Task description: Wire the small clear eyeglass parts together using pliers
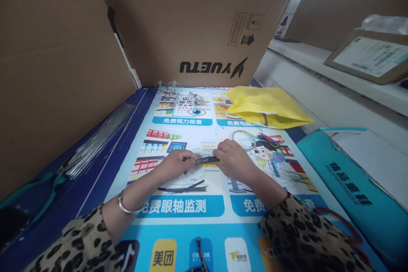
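My right hand point(234, 159) is closed around a small pair of pliers point(207, 160), whose dark, narrow jaws point left. At the jaw tips, my left hand point(181, 162) is closed with thumb and fingertips pinched together. What those fingertips hold is too small to make out; it may be a thin wire. Just below the hands, dark thin strands point(188, 188) lie on the printed sheet. A roll of clear tape point(244, 139) rests beyond my right hand, beside a tangle of coloured wires point(267, 139).
A yellow bag point(267, 104) and a clump of thin wire pieces point(194, 98) lie at the back. Straight wires point(98, 140) and green-handled pliers point(52, 189) are at left. Cardboard walls point(191, 21) stand behind and left. A teal box point(350, 178) sits at right.
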Available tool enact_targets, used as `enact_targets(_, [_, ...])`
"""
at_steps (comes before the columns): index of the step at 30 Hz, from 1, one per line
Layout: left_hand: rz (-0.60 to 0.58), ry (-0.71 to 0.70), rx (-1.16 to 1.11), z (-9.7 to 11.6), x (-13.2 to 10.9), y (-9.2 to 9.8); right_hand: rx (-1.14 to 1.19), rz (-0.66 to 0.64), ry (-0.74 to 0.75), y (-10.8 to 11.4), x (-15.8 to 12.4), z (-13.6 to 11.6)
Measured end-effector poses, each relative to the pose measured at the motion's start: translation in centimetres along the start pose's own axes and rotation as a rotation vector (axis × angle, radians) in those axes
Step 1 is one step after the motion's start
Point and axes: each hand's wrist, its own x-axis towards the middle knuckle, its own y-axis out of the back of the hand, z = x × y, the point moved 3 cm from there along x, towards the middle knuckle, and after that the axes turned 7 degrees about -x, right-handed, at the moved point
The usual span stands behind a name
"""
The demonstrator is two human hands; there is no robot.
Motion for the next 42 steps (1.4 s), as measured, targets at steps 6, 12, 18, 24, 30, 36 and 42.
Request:
enact_targets(6, [-0.023,0.015,-0.021,0.5,-0.2,0.0,-0.138,0.041,0.009,0.5,0.1,-0.3])
enact_targets(12, [-0.019,0.047,-0.032,0.7,-0.2,0.0,-0.197,0.079,-0.002,0.6,0.0,-0.6])
enact_targets(18, [0.010,0.094,-0.045,0.3,-0.2,0.1,-0.208,0.109,-0.003,0.3,0.0,-0.7])
enact_targets(24, [0.020,0.089,-0.047,0.2,-0.1,0.1,-0.204,0.131,-0.008,0.0,-0.1,-0.8])
enact_targets(30, [0.024,0.095,-0.042,0.4,-0.1,0.1,-0.182,0.121,-0.008,-0.2,-0.1,-0.7])
enact_targets(36, [0.049,0.077,-0.059,0.3,-0.1,0.0,-0.164,0.101,-0.013,-0.4,-0.1,-0.7])
enact_targets(42, [0.065,0.070,-0.077,0.0,-0.1,-0.1,-0.156,0.108,-0.026,-0.7,-0.1,-0.8])
